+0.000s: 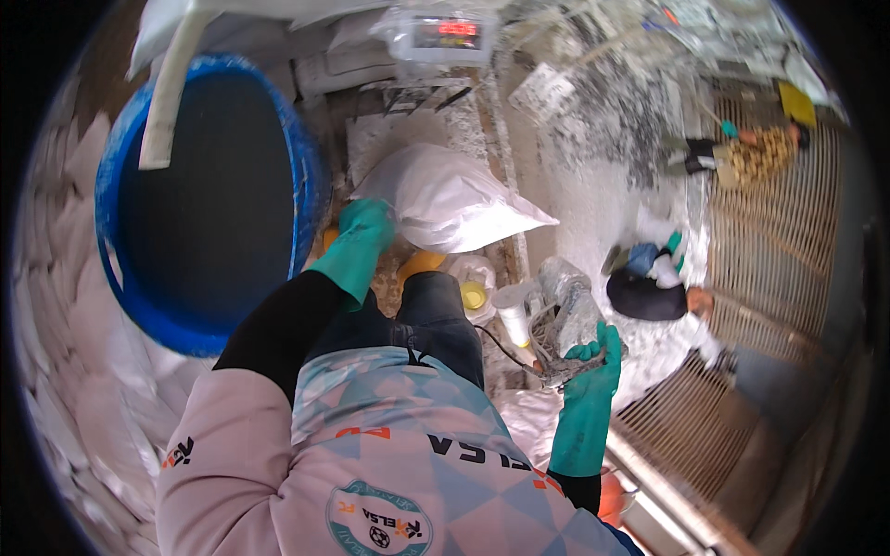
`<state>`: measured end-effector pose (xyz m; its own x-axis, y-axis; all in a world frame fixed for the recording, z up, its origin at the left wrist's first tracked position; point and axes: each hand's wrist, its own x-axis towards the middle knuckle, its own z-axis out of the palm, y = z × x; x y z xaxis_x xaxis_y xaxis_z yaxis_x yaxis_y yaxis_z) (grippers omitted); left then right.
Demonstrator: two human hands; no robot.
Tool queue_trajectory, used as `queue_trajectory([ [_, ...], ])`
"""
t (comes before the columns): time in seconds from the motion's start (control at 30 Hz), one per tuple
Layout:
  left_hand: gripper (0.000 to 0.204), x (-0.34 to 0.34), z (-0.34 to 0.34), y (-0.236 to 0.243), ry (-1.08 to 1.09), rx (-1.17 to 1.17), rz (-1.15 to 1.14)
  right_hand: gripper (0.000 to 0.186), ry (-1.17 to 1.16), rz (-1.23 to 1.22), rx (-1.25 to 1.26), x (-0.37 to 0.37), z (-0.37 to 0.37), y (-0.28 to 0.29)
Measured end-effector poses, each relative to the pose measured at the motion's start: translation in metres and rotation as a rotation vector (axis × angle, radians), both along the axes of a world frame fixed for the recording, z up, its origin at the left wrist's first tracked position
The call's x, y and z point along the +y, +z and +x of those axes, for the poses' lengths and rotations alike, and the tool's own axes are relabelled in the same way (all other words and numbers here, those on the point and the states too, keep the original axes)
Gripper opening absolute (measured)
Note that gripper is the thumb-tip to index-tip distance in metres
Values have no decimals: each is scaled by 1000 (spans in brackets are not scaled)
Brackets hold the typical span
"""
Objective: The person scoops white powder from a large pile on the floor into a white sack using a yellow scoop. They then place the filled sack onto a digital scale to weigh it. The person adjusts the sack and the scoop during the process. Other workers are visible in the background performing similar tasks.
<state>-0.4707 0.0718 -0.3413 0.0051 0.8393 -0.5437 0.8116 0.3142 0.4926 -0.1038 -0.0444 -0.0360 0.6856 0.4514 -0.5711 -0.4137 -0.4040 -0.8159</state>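
A full white sack (454, 199) lies ahead of me, its pointed end toward the right. My left hand (368, 225), in a long green glove, is closed at the sack's near left edge, its fingertips partly hidden. To my right is a dusty grey hand-held machine with a white thread cone (512, 304), which looks like a bag sewing machine (573, 320). My right hand (593, 354), gloved in green too, has its fingers curled at the machine's near side; the part it grips is mostly covered. A dark cable runs beside the machine.
A large blue tub (311, 185) stands at my left, near stacked white sacks (79, 371). A display with red digits (450, 35) sits beyond the sack. Two people, one in a patterned top (760, 156), one bent over in dark clothing (644, 295), are by slatted grating (779, 241) at right.
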Motion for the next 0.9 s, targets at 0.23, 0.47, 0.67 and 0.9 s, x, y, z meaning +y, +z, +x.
queue_trajectory([
  [0.23,33,-23,-32,42,-175,-309,147,33,-441,-99,71,-153,6,-57],
  [0.47,29,-31,-33,144,-301,-391,-49,24,-865,-105,152,-337,-28,-172],
  [0.67,39,-60,-17,179,-460,-213,16,27,-973,-8,277,-454,-104,-220],
  [0.9,46,-116,36,206,-696,47,1,19,-1489,2,416,-548,-204,-257],
])
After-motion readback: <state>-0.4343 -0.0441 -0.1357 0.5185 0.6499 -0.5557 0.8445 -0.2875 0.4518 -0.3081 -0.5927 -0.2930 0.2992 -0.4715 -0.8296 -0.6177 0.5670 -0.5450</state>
